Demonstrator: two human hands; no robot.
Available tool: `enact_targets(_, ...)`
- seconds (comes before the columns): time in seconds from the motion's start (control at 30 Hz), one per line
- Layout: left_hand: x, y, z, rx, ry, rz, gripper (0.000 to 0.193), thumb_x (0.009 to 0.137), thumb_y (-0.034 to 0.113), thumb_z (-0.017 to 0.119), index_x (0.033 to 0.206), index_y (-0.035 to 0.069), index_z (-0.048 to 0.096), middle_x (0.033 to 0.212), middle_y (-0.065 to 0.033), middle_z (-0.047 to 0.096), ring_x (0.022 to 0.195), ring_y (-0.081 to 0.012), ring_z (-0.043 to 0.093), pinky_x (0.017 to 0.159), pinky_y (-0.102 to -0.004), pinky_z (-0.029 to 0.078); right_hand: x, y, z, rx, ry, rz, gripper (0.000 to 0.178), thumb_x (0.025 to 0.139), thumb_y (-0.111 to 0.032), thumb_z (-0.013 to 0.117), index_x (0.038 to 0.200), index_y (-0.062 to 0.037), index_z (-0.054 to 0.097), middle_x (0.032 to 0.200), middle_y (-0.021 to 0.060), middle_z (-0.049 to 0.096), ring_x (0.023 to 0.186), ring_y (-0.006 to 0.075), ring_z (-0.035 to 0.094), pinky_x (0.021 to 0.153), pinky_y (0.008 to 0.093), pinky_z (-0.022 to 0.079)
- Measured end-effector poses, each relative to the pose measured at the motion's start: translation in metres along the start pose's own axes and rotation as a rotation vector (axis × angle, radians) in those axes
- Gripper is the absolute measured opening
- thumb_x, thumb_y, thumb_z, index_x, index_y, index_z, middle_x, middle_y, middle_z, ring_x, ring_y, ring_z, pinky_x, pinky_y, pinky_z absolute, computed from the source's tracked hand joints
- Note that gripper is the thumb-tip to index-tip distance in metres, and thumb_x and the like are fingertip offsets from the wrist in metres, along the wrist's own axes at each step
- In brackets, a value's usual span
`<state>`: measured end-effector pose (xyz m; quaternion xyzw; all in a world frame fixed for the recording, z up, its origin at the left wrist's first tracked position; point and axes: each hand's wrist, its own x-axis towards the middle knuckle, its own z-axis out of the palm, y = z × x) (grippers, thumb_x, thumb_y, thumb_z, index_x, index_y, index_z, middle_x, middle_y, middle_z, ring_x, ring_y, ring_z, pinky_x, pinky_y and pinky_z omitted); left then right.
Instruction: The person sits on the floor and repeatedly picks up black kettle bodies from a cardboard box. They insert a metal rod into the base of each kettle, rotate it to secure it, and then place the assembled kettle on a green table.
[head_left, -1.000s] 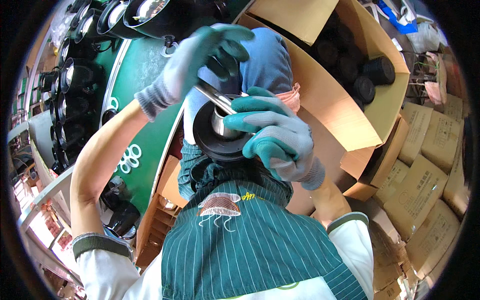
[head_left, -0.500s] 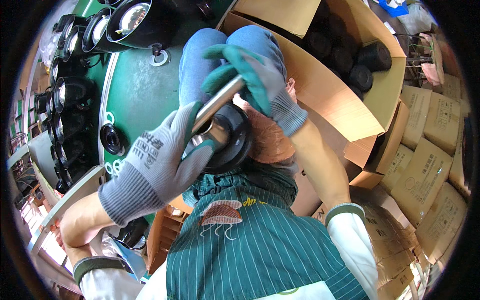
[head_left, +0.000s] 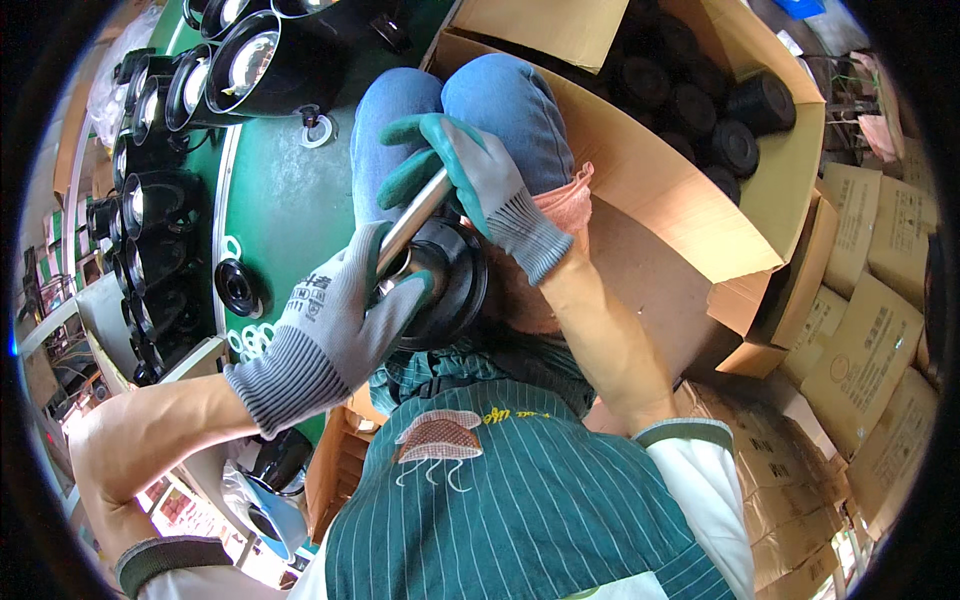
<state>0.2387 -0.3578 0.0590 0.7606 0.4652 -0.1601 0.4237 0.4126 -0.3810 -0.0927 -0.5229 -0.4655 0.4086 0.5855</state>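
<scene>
A shiny metal tube [head_left: 416,214] slants across my lap above a round black housing [head_left: 465,290] with stepped rims. At its lower end is a metal collar, partly hidden by my glove. My left hand [head_left: 335,325], in a grey glove with green fingertips, closes around the tube's lower part, thumb beside the collar. Over the upper end, my right hand [head_left: 485,185] in a matching glove is curled with its fingers around the tube. The housing rests on my lap against the apron [head_left: 500,490]. Whether the tube is fixed to the housing cannot be made out.
A green-topped bench [head_left: 290,190] lies to my left, with rows of black lamp-like housings [head_left: 250,65], a black ring [head_left: 237,287] and several white washers [head_left: 250,340]. An open carton [head_left: 650,190] at right holds black cylinders [head_left: 760,105]. Stacked boxes [head_left: 860,350] stand farther right.
My right hand has shifted slightly left and its wrist has come in. The tube and left hand stay together, nearly in place. The whole view has tilted a little.
</scene>
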Motion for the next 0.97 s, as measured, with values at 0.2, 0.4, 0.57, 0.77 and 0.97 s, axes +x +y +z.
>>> enact_targets(0.2, 0.003, -0.008, -0.002, 0.201, -0.002, 0.241, 0.058, 0.093, 0.028, 0.076, 0.134, -0.004, 0.050, 0.081, -0.0225, 0.069, 0.072, -0.0378, 0.072, 0.066, -0.0428, 0.056, -0.034, 0.017, -0.013, -0.052, -0.054, 0.001, 0.031, 0.110, -0.022, 0.049, 0.128, -0.0011, 0.065, 0.115, 0.0149, 0.070, 0.094, 0.0165, 0.068, 0.085, 0.0323, 0.056)
enact_targets(0.4, 0.019, -0.013, -0.012, 0.312, -0.178, 0.303, 0.063, 0.089, 0.027, 0.079, 0.136, -0.003, 0.049, 0.075, -0.0176, 0.069, 0.065, -0.0342, 0.072, 0.060, -0.0403, 0.057, -0.046, -0.033, -0.025, 0.337, 0.019, 0.109, 0.036, 0.113, -0.021, 0.040, 0.112, 0.0018, 0.067, 0.103, 0.0114, 0.073, 0.090, 0.0194, 0.074, 0.090, 0.0323, 0.058)
enact_targets(0.57, 0.029, -0.037, -0.015, 0.410, -0.157, 0.628, 0.074, 0.082, 0.034, 0.085, 0.138, 0.001, 0.051, 0.082, -0.0110, 0.072, 0.062, -0.0282, 0.072, 0.061, -0.0351, 0.060, -0.076, -0.055, -0.017, -0.121, 0.130, -0.018, 0.044, 0.112, -0.032, 0.036, 0.108, 0.0027, 0.063, 0.095, 0.0142, 0.072, 0.084, 0.0233, 0.072, 0.083, 0.0340, 0.057)
enact_targets(0.77, 0.090, -0.048, -0.027, 0.483, -0.123, 1.176, 0.079, 0.082, 0.062, 0.077, 0.135, 0.007, 0.055, 0.083, -0.0036, 0.065, 0.062, -0.0213, 0.069, 0.056, -0.0343, 0.058, -0.119, -0.065, 0.014, 0.449, 0.395, 0.103, 0.042, 0.111, -0.032, 0.046, 0.111, 0.0083, 0.057, 0.103, 0.0254, 0.073, 0.095, 0.0343, 0.074, 0.091, 0.0419, 0.057)
enact_targets(0.97, 0.076, -0.048, -0.035, 0.496, -0.135, 1.103, 0.088, 0.078, 0.063, 0.079, 0.140, 0.006, 0.053, 0.091, -0.0069, 0.070, 0.067, -0.0234, 0.072, 0.060, -0.0348, 0.061, -0.089, -0.071, -0.018, 0.230, -0.036, -0.064, 0.047, 0.107, -0.037, 0.052, 0.114, 0.0082, 0.063, 0.110, 0.0280, 0.072, 0.114, 0.0403, 0.069, 0.100, 0.0498, 0.054)
